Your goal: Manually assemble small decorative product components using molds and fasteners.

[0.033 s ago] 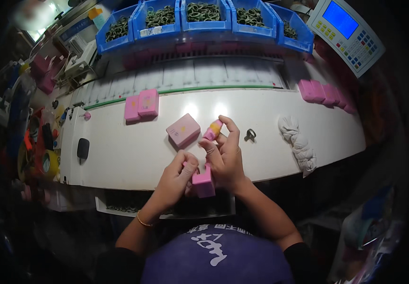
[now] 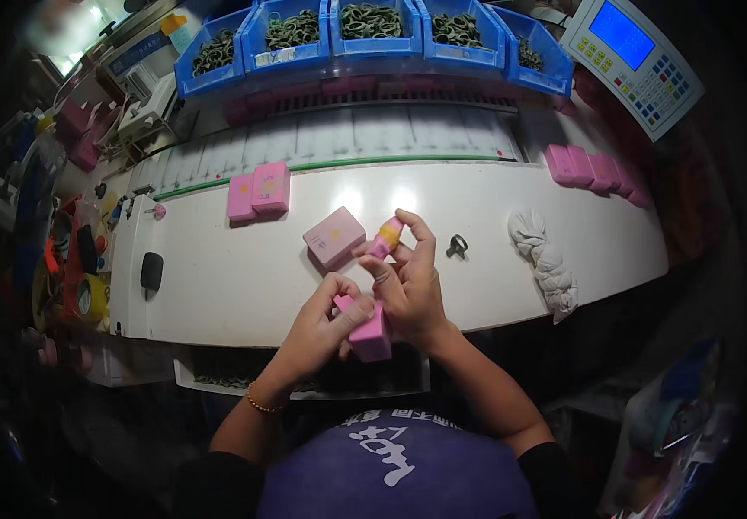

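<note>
My left hand point(image 2: 314, 318) is closed around a pink rubber-like block point(image 2: 371, 339) near the front edge of the table. Its thumb lies over the top of the block. Between thumb and forefinger, my right hand point(image 2: 414, 292) pinches a small pink piece with a yellow band point(image 2: 387, 234), raised above the block. Whether the right hand's lower fingers also touch the block is hidden. A paler pink block point(image 2: 335, 238) lies on the table just beyond my hands. To the right of my right hand is a dark green ring-shaped piece point(image 2: 457, 247).
Blue bins point(image 2: 376, 48) of dark green ring pieces line the back. Two pink blocks point(image 2: 270, 188) lie at the left, with a row of them point(image 2: 570, 165) at the right. A twisted white cloth point(image 2: 543, 261) and a keypad device point(image 2: 637, 65) are on the right.
My left thumb and fingers have moved right over the block's top, covering the notch that showed before. My right hand, with the small piece, has shifted very slightly left.
</note>
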`<action>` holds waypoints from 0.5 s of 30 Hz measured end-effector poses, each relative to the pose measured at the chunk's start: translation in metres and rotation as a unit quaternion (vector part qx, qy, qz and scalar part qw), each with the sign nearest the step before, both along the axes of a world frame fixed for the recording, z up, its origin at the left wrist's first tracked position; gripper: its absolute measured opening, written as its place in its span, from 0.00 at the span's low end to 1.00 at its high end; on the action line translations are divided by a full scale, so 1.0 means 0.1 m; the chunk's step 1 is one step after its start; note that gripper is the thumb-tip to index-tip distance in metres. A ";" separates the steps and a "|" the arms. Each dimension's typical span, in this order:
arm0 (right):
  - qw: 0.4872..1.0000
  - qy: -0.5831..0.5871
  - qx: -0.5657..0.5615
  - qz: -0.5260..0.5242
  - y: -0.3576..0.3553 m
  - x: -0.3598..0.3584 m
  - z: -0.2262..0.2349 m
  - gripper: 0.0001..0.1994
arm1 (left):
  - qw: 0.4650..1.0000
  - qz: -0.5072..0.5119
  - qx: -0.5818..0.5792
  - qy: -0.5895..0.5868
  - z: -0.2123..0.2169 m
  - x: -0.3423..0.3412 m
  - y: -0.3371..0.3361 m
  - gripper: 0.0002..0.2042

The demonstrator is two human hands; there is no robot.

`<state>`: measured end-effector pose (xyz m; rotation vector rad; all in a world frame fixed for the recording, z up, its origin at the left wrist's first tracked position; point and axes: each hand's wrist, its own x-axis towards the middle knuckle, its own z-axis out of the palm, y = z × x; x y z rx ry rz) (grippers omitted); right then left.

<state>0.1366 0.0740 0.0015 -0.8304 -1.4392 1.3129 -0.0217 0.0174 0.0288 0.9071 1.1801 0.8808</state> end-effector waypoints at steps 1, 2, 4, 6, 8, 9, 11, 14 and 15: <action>0.999 0.023 -0.003 0.028 -0.02 0.01 -0.02 0.33 | 0.998 -0.040 0.035 0.017 0.03 -0.02 -0.01 0.17; 1.000 0.002 -0.012 0.024 -0.04 0.03 -0.01 0.33 | 0.978 -0.056 0.175 0.094 0.06 -0.01 0.00 0.18; 0.994 0.065 0.048 0.072 -0.10 0.10 0.01 0.35 | 0.964 -0.061 0.199 0.162 0.13 -0.03 -0.06 0.18; 0.988 0.129 -0.012 0.085 -0.12 0.18 0.06 0.35 | 0.926 -0.067 0.287 0.236 0.17 -0.06 -0.03 0.19; 0.972 0.189 -0.098 0.101 -0.11 0.28 0.11 0.33 | 0.875 -0.074 0.369 0.303 0.16 -0.06 0.00 0.20; 0.966 0.214 -0.101 0.104 -0.10 0.32 0.12 0.32 | 0.849 -0.056 0.403 0.337 0.14 -0.06 0.02 0.21; 0.943 0.270 -0.145 0.130 -0.11 0.38 0.13 0.32 | 0.818 -0.041 0.431 0.379 0.08 -0.04 0.04 0.23; 0.906 0.334 -0.205 0.160 -0.14 0.44 0.11 0.34 | 0.837 -0.025 0.410 0.362 -0.03 -0.01 0.03 0.24; 0.895 0.349 -0.218 0.172 -0.15 0.46 0.10 0.33 | 0.834 -0.024 0.417 0.360 -0.06 -0.01 0.02 0.24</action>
